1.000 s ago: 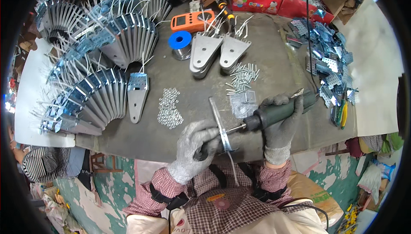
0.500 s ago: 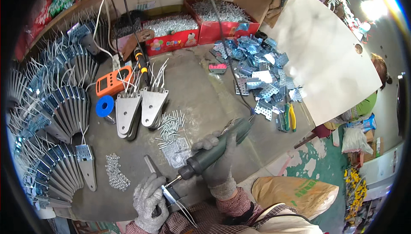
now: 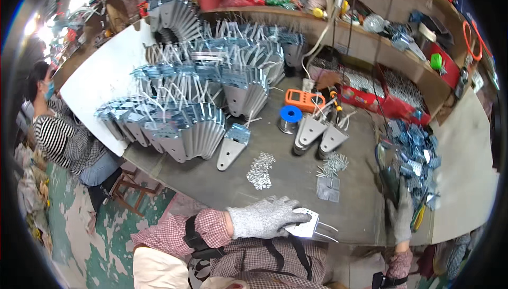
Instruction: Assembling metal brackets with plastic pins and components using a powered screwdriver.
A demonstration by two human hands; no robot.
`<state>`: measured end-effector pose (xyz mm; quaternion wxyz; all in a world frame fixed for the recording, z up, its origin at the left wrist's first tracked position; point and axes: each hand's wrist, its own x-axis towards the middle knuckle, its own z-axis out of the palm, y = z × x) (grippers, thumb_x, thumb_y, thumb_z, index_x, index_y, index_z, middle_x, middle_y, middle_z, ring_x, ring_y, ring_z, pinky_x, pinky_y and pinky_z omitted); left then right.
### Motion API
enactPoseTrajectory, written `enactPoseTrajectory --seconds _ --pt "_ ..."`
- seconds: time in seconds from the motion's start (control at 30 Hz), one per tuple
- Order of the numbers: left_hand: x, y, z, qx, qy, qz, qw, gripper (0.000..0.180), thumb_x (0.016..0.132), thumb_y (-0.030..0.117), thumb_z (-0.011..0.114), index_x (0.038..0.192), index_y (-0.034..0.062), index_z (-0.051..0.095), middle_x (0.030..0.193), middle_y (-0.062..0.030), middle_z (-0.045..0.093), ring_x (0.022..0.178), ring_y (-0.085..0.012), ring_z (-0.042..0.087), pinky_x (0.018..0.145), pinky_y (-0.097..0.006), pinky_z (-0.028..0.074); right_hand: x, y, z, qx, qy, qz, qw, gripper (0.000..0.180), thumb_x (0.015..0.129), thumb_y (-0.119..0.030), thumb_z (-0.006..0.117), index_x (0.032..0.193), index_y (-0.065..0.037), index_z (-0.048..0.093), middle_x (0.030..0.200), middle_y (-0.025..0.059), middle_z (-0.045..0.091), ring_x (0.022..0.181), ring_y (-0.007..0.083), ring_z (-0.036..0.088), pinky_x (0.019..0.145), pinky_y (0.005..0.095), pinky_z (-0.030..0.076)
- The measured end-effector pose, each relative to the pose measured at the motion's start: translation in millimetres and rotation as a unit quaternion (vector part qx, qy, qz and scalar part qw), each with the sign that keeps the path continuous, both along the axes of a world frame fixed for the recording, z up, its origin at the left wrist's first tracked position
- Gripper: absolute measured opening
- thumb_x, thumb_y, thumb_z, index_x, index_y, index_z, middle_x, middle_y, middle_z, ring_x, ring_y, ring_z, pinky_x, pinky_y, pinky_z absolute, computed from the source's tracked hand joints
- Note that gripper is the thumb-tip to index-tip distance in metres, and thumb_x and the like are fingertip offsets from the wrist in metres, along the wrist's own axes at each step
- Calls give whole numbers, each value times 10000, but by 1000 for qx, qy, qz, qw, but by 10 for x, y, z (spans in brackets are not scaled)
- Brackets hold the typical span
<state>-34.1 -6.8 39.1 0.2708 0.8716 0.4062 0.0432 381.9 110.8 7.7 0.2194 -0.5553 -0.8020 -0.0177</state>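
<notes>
My left hand, in a grey knitted glove, is closed on a metal bracket near the table's front edge. A bright perforated face of the bracket shows, and two white wires stick out to its right. My right hand, gloved too, is at the table's right side around the lower part of a dark green electric screwdriver; motion smears its fingers. Beside that hand lies a heap of bluish perforated plates. Nuts and screws lie in loose piles beyond my left hand.
Rows of wired brackets cover the table's left side, with a single bracket in front. Farther back are a solder spool, an orange meter and red boxes of small parts. At far left a person sits.
The view has swung left, so the table appears farther right. My right hand and the screwdriver have moved away from the bracket to beside the plate heap. The bracket stays in my left hand.
</notes>
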Motion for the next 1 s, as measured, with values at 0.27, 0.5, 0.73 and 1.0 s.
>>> enactPoseTrajectory --seconds 0.27,0.5,0.73,1.0 --pt "-734 328 35 262 105 470 836 585 950 448 641 1345 54 463 1222 -215 566 1110 -404 618 891 -496 550 143 437 217 22 8 -46 999 391 944 -173 647 1295 -7 603 1287 228 590 1234 413 531 1058 475 428" --pt "-1028 171 -323 172 150 566 792 720 871 407 747 1438 98 429 1128 -223 630 959 -409 682 811 -512 558 599 1132 -50 29 -105 -81 991 400 927 -95 616 1310 14 574 1362 220 548 1240 422 535 1066 477 447" --pt "-738 312 -33 269 207 498 798 541 864 384 757 1281 81 593 1201 -165 592 1074 -370 598 909 -490 498 438 1382 -63 17 -185 -88 979 356 875 -73 638 1230 -43 620 1245 221 590 1170 420 560 999 511 478" --pt "-48 1931 -1 272 95 394 873 577 829 553 734 1087 48 630 1028 -206 664 982 -365 680 823 -483 556 -777 441 440 -81 58 54 994 211 922 -155 655 1100 -42 647 996 220 668 1030 372 640 907 469 499"
